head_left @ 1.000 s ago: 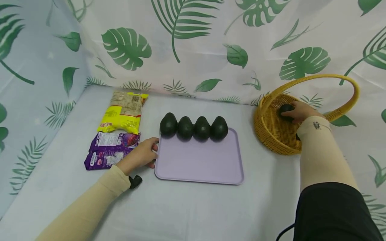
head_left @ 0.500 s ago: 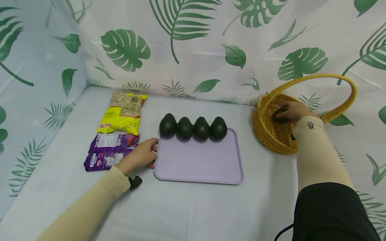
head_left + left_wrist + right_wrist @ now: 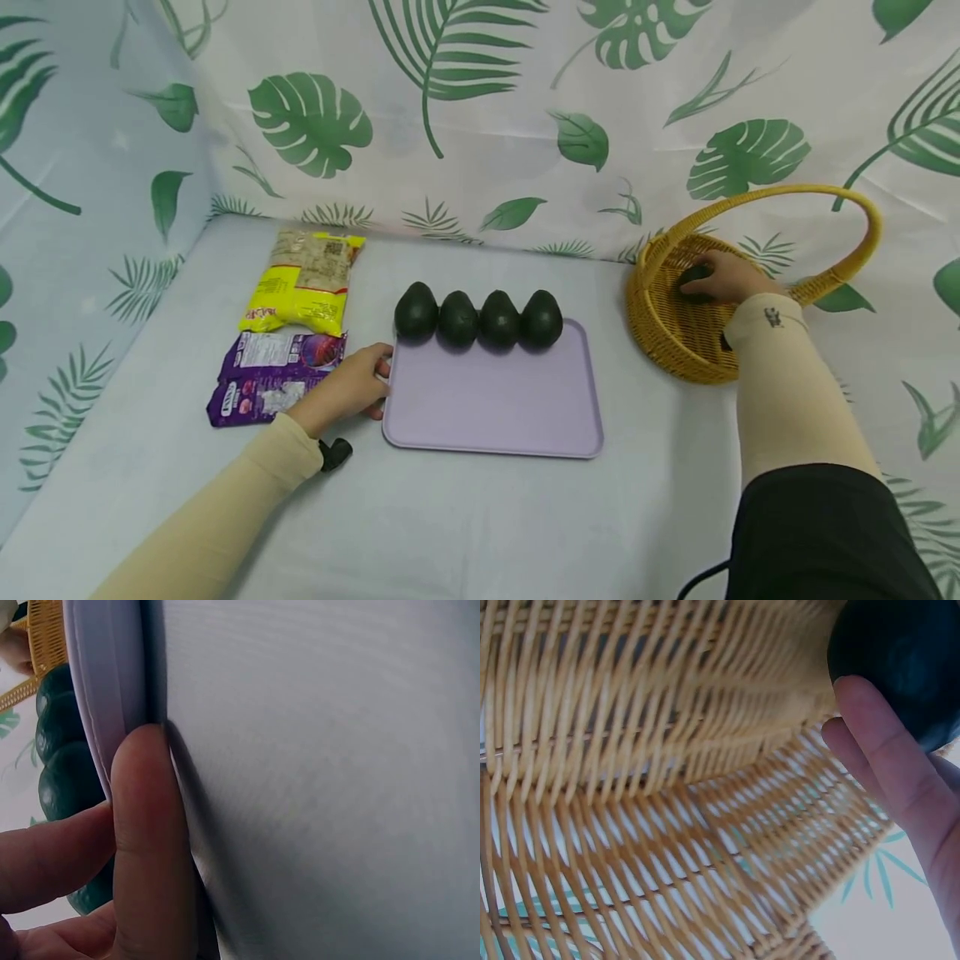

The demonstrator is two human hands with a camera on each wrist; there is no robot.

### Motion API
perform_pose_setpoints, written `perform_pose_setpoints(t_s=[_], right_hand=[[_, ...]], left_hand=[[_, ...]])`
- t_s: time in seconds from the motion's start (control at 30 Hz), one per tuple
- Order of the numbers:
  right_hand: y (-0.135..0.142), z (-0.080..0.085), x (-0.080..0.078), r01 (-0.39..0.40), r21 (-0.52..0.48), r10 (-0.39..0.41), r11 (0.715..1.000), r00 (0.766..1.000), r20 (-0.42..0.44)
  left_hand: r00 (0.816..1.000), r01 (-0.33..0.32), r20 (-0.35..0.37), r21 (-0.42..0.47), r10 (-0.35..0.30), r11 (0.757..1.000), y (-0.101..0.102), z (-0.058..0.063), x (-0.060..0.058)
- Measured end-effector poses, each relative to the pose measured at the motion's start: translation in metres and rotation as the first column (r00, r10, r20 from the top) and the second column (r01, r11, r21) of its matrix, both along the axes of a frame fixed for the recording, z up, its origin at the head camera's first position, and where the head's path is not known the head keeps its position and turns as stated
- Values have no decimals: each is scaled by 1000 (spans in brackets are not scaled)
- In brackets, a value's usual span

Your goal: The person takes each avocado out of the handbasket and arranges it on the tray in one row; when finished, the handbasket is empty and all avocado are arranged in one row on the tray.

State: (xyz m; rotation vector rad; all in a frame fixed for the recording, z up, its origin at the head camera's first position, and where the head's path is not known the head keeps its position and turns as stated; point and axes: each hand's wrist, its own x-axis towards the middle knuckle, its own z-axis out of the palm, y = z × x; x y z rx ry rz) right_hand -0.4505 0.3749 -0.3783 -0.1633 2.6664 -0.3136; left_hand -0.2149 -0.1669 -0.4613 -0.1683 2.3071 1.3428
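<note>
My left hand point(image 3: 354, 382) holds the left rim of a lilac tray point(image 3: 495, 408). In the left wrist view, the thumb point(image 3: 150, 840) lies along the tray's outer side. Several dark green avocados point(image 3: 498, 320) stand in a row across the tray's back edge. At the right, my right hand point(image 3: 731, 277) reaches into a yellow wicker basket point(image 3: 678, 354) and grips an avocado point(image 3: 693, 283) inside it. The right wrist view shows the fingers against this dark avocado point(image 3: 904, 667), beside the woven wall; part of it is out of frame.
Left of the tray lie a yellow bag point(image 3: 303, 283) and a purple packet point(image 3: 270, 375), the packet partly behind my left hand. The basket's tall handle point(image 3: 780, 192) arches over my right hand. A leaf-print cloth point(image 3: 480, 125) hangs behind the white table point(image 3: 465, 525).
My right hand, with the avocado, has shifted slightly left and down inside the basket, mostly in the first half second. My left hand and the tray stay in place.
</note>
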Motion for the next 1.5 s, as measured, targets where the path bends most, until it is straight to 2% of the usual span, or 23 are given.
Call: perform_pose_setpoints(t_s=[0.3, 0.7, 0.87, 1.0, 1.1, 1.2, 1.33, 1.4, 1.5], right_hand=[[-15, 25, 25, 3, -31, -6, 1000, 995, -103], [-29, 47, 79, -20, -108, -5, 994, 974, -227], [-36, 62, 113, -44, -161, -9, 986, 950, -314], [-54, 71, 141, -147, -252, 32, 956, 911, -410], [-75, 60, 149, -261, -305, 89, 916, 873, -479], [-96, 33, 149, -355, -348, 146, 867, 851, -505], [-119, -9, 142, -398, -393, 205, 829, 870, -448], [-126, -27, 139, -392, -394, 220, 831, 883, -415], [-132, -44, 135, -382, -381, 228, 842, 892, -390]], left_hand=[[1000, -3, 8, -22, 4, 1000, 4, 4, 3], [1000, 18, 13, -28, -18, 999, 4, 4, 4], [1000, 28, 8, -22, -28, 999, 5, 4, 5], [999, 36, -1, -26, -36, 999, 6, 7, 6], [999, 33, -8, -17, -34, 999, 4, 8, 6], [1000, 31, 0, -19, -31, 999, 3, 8, 6], [1000, 30, 11, -33, -30, 999, 3, 7, 6], [1000, 26, 10, -33, -26, 999, 4, 7, 6], [1000, 28, 4, -28, -28, 999, 6, 7, 6]])
